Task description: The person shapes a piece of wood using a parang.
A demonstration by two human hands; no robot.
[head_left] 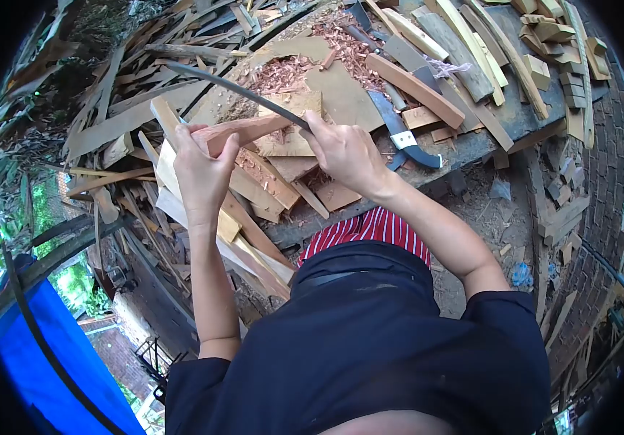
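Note:
My left hand (pixel 205 163) is closed around a reddish piece of wood (pixel 250 130), its thumb lying along the near side. A pale wooden end (pixel 163 112) juts out past the knuckles. In my right hand (pixel 347 151) is a long, narrow dark blade (pixel 236 88); its grip is hidden by the fingers. The blade slants up and left, overlapping the reddish wood near its right end. Under them lies a flat wooden block (pixel 303 107). A large knife (pixel 399 134) with a dark curved handle and white collar rests to the right of my right hand.
Reddish shavings (pixel 283 72) lie on the workbench (pixel 464 152). Long wood strips (pixel 464 54) and a reddish bar (pixel 417 90) cover its right side. Stacked small blocks (pixel 573 87) stand at far right. Offcuts (pixel 138 116) pile up at left, near a blue sheet (pixel 58 355).

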